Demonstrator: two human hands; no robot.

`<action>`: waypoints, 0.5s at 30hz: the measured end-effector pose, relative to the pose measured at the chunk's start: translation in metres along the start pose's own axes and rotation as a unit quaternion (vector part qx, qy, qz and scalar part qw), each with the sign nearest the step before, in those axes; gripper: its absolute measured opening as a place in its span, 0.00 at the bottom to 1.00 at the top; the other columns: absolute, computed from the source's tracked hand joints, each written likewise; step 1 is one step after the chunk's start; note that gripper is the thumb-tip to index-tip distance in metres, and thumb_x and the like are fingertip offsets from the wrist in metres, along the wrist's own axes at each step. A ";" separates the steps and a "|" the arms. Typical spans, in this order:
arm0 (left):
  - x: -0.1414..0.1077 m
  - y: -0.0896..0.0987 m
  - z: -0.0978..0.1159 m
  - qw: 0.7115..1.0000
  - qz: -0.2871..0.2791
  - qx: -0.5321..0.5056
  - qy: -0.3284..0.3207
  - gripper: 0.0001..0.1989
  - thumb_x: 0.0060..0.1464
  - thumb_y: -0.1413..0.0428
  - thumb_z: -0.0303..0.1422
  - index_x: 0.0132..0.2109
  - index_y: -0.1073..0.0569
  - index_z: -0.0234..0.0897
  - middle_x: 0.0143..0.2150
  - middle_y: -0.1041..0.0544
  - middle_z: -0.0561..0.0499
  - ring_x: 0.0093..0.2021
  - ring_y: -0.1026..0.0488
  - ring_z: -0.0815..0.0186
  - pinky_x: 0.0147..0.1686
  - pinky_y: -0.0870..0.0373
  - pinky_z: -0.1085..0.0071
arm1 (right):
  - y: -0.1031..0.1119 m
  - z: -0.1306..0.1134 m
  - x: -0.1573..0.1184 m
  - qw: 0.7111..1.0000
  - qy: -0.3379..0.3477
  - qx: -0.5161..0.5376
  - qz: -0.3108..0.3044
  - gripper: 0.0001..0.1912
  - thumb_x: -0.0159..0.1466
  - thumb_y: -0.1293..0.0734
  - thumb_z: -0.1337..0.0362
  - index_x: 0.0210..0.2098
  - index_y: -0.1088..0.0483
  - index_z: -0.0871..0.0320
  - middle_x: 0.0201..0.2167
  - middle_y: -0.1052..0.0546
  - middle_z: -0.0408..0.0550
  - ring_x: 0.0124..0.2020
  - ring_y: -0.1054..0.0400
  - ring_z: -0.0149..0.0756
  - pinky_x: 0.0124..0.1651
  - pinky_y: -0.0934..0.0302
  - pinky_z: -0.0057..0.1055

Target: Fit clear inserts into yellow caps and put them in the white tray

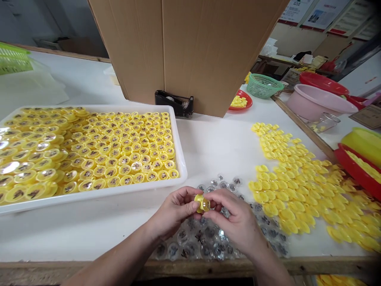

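Between my two hands, near the table's front, is a small yellow piece [202,203] with a dark printed picture on one face. My left hand [180,206] pinches its left side between thumb and fingers. On the right side, the thumb and fingertips of my right hand [228,212] close on the same piece. Below and around my hands lie clear round caps [190,248] with dark prints. Left of them, a white tray [182,167] holds rows of yellow round pieces [110,171] with printed faces. Plain yellow parts [287,196] are spread out on the right.
A large cardboard box [190,51] stands behind, with a black tape dispenser [174,104] at its foot. Farther right are a green basket [263,85], a pink basin [321,101] and red plates [358,171]. A wooden strip [303,127] edges the table's right side.
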State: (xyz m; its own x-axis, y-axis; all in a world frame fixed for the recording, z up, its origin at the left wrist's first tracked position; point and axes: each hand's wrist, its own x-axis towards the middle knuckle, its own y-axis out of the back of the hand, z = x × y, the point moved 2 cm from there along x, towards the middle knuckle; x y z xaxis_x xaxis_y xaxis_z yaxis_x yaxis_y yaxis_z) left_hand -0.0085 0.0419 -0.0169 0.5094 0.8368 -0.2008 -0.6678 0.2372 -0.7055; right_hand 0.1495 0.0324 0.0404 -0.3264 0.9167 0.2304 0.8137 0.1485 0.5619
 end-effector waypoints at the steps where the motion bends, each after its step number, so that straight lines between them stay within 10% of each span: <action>1: 0.000 0.000 0.000 1.000 -0.002 0.001 0.003 0.13 0.49 0.38 0.32 0.43 0.27 0.34 0.36 0.24 0.48 0.33 0.29 0.70 0.32 0.32 0.75 | 0.001 -0.002 0.001 1.000 0.006 0.003 -0.011 0.13 0.60 0.33 0.73 0.43 0.29 0.52 0.37 0.28 0.45 0.35 0.32 0.35 0.36 0.35 0.30; 15: -0.007 -0.008 0.006 0.997 0.039 0.058 0.027 0.16 0.46 0.36 0.36 0.42 0.25 0.35 0.36 0.24 0.48 0.33 0.30 0.69 0.33 0.33 0.74 | -0.002 -0.009 -0.001 0.999 0.010 -0.007 0.033 0.13 0.58 0.31 0.74 0.41 0.29 0.55 0.38 0.26 0.46 0.40 0.32 0.35 0.42 0.35 0.32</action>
State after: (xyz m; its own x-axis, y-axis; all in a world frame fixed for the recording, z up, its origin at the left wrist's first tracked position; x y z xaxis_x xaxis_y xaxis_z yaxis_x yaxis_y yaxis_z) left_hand -0.0097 0.0373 -0.0056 0.4796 0.8277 -0.2914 -0.7639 0.2304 -0.6028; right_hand 0.1439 0.0274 0.0465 -0.2815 0.9168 0.2833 0.8275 0.0825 0.5553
